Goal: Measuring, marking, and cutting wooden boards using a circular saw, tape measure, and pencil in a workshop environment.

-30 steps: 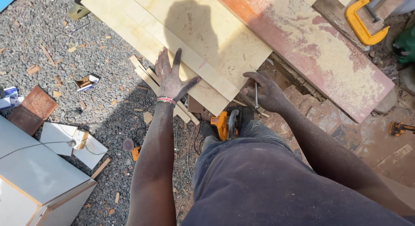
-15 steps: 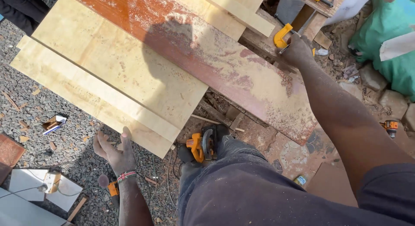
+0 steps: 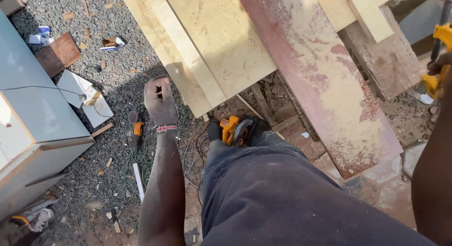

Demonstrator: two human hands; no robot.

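Yellow plastic fills the right hand (image 3: 440, 72) at the right edge of the frame. It is a yellow clamp (image 3: 435, 58) with a dark metal bar going up. The fingers are wrapped tight around the clamp, but only part of the hand shows.

The left hand (image 3: 160, 100) hangs in the middle left of the frame, over grey gravel (image 3: 117, 72). Its fingers are curled in together, like a loose fist. It holds nothing that can be seen. A red and white beaded band (image 3: 166, 129) sits on the wrist.

Just right of the left hand lie pale boards (image 3: 207, 43), stacked flat and running to the top of the frame. Their low corner is near the hand but not touching it. Next to them, toward the right, lies a long reddish board (image 3: 325, 81) covered in dust.

Low in the middle, an orange power saw (image 3: 235, 128) rests on the ground, just above the person's dark trousers (image 3: 282, 194). A small orange tool (image 3: 136, 128) lies on the gravel just left of the wrist, on green cords.

At the left edge stands a grey cabinet (image 3: 33, 114). Small bits of wood lie around on the gravel.
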